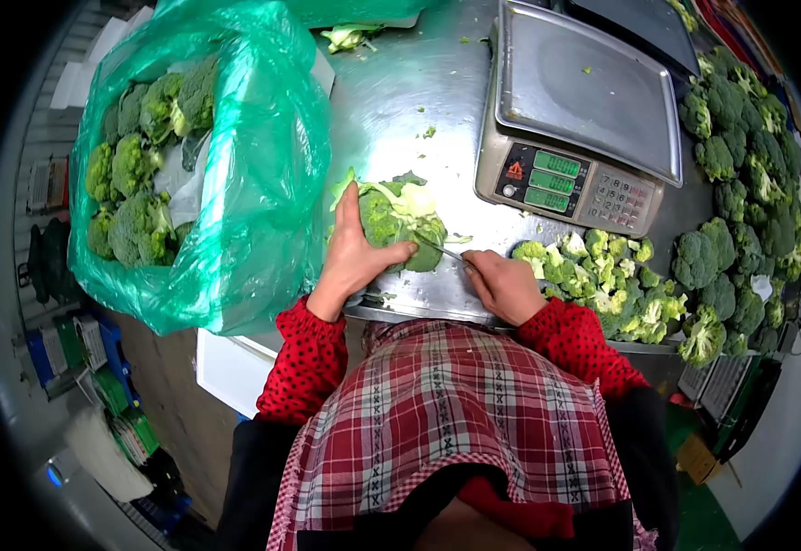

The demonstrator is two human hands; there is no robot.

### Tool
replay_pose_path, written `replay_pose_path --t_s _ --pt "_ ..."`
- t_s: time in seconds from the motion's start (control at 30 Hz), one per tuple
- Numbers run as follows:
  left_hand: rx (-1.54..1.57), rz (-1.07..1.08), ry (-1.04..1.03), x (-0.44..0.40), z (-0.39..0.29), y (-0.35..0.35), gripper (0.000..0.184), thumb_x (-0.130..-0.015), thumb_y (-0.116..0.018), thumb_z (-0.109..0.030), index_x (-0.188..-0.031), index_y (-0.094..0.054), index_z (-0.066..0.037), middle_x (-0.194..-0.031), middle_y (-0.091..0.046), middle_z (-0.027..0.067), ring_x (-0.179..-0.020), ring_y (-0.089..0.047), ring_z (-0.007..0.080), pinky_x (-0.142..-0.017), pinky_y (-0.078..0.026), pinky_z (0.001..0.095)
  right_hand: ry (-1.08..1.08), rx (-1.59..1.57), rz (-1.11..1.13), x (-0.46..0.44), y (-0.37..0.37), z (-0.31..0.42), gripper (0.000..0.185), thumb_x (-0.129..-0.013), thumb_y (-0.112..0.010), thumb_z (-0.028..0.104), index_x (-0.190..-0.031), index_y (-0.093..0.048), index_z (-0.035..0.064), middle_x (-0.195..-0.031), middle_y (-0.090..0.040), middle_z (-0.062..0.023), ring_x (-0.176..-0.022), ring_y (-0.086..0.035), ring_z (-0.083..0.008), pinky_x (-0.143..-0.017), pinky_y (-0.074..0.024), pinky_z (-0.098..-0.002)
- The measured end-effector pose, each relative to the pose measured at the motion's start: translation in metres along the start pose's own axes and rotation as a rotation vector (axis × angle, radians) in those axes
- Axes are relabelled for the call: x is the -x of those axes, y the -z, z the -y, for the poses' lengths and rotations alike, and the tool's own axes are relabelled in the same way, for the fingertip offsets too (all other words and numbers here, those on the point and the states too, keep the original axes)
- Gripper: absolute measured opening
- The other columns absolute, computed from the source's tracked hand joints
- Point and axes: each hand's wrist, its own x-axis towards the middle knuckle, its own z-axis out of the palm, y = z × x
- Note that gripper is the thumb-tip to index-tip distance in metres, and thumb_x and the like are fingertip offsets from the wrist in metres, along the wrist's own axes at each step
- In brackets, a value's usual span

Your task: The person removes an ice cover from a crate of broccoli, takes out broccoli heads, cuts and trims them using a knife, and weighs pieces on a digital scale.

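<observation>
On the metal table in front of me lies a head of broccoli (pixel 384 219), its pale cut stem side turned up. My left hand (pixel 356 246) grips it from the left, thumb across the near side and fingers along the far left. In my right hand (pixel 503 283) is a knife (pixel 445 250), its thin blade pointing left to the broccoli's right edge. Whether the blade has entered the stem I cannot tell. A heap of small cut florets (pixel 607 285) lies right beside my right hand.
A green plastic bag (pixel 267 174) lines a box at left, holding several broccoli heads (pixel 143 220). A digital scale (pixel 593 101) stands at the back right. Whole broccoli heads (pixel 740 138) are piled along the right edge. Scraps dot the metal table (pixel 400 101).
</observation>
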Motion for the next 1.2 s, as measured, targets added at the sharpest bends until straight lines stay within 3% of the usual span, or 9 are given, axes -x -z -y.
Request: replay_pose_path --t_s 0.1,0.2,0.43,0.5,0.53,0.63,0.77,0.83,1.2 --pt "-0.117 0.077 0.005 0.0 -0.002 0.004 0.12 -0.062 -0.085 -0.035 -0.146 -0.016 0.014 -0.143 -0.033 0.0322 -0.132 -0.039 0.041 -0.109 -0.037 0.0406 0.02 0.113 0.073 -0.014 0.001 -0.001 0.013 -0.093 -0.056 0.018 -0.101 -0.055 0.0074 -0.074 -0.06 -0.0114 -0.056 -0.06 -0.0317 -0.05 -0.0477 -0.0436" --pt "-0.005 0.056 0.053 -0.006 0.0 0.003 0.119 -0.062 -0.085 -0.035 -0.146 -0.015 0.015 -0.144 -0.032 0.0323 -0.133 -0.039 0.0409 -0.109 -0.037 0.0405 0.053 0.201 0.157 -0.024 -0.001 -0.007 0.012 -0.086 -0.055 0.01 -0.095 -0.051 0.0039 -0.073 -0.06 -0.0132 -0.055 -0.06 -0.0335 -0.05 -0.0492 -0.0444" --pt "-0.088 -0.015 0.032 -0.006 -0.006 -0.006 0.118 -0.062 -0.082 -0.031 -0.146 -0.013 0.015 -0.143 -0.032 0.0319 -0.129 -0.042 0.0426 -0.107 -0.039 0.0417 -0.007 0.249 0.19 -0.031 -0.013 -0.004 0.017 -0.082 -0.055 0.007 -0.098 -0.05 0.0022 -0.071 -0.061 -0.0143 -0.057 -0.062 -0.0336 -0.049 -0.0478 -0.0447" --pt "-0.111 -0.01 0.049 -0.006 -0.01 -0.006 0.116 -0.062 -0.081 -0.029 -0.145 -0.013 0.015 -0.143 -0.032 0.0317 -0.128 -0.043 0.0429 -0.106 -0.04 0.0419 -0.044 0.218 0.319 -0.035 -0.01 -0.002 0.022 -0.081 -0.056 0.006 -0.102 -0.049 0.0007 -0.061 -0.06 -0.0139 -0.053 -0.061 -0.0351 -0.048 -0.047 -0.0467" --pt "-0.087 -0.005 0.069 -0.007 -0.013 -0.006 0.116 -0.062 -0.081 -0.028 -0.146 -0.013 0.015 -0.142 -0.032 0.0316 -0.128 -0.042 0.043 -0.106 -0.04 0.042 -0.016 0.196 0.265 -0.036 -0.01 -0.004 0.024 -0.08 -0.056 0.006 -0.102 -0.048 0.0008 -0.053 -0.057 -0.0128 -0.05 -0.06 -0.0365 -0.047 -0.0465 -0.0476" --pt "-0.073 0.003 0.073 -0.011 -0.007 -0.005 0.115 -0.061 -0.081 -0.027 -0.146 -0.014 0.014 -0.141 -0.033 0.0311 -0.129 -0.041 0.0426 -0.106 -0.04 0.0414 -0.054 0.234 0.432 -0.051 0.008 0.0 0.027 -0.081 -0.055 0.006 -0.107 -0.049 -0.0002 -0.061 -0.062 -0.0132 -0.056 -0.064 -0.0336 -0.051 -0.0497 -0.0452" --pt "-0.127 0.011 -0.006 -0.016 -0.005 -0.004 0.113 -0.06 -0.08 -0.023 -0.145 -0.016 0.015 -0.139 -0.035 0.0307 -0.129 -0.041 0.0409 -0.108 -0.038 0.0399 -0.046 0.249 0.41 -0.045 0.024 0.0 0.03 -0.08 -0.056 0.006 -0.109 -0.05 -0.0001 -0.063 -0.062 -0.0136 -0.057 -0.065 -0.0337 -0.05 -0.0502 -0.0447" --pt "0.005 0.02 0.07 -0.022 -0.011 -0.003 0.113 -0.06 -0.08 -0.022 -0.145 -0.016 0.015 -0.14 -0.035 0.0305 -0.129 -0.041 0.0397 -0.108 -0.037 0.0397 0.002 0.248 0.254 -0.038 0.012 -0.004 0.031 -0.08 -0.056 0.006 -0.11 -0.05 -0.0005 -0.067 -0.063 -0.0143 -0.059 -0.065 -0.0333 -0.05 -0.0505 -0.0443" --pt "-0.125 0.013 0.086 -0.027 -0.019 -0.007 0.114 -0.062 -0.079 -0.029 -0.145 -0.015 0.014 -0.146 -0.029 0.0314 -0.133 -0.039 0.0417 -0.107 -0.04 0.0407 -0.149 0.233 0.415 -0.061 0.008 0.007 0.028 -0.08 -0.054 0.003 -0.108 -0.049 -0.0029 -0.072 -0.065 -0.0187 -0.063 -0.066 -0.036 -0.055 -0.0512 -0.0478"
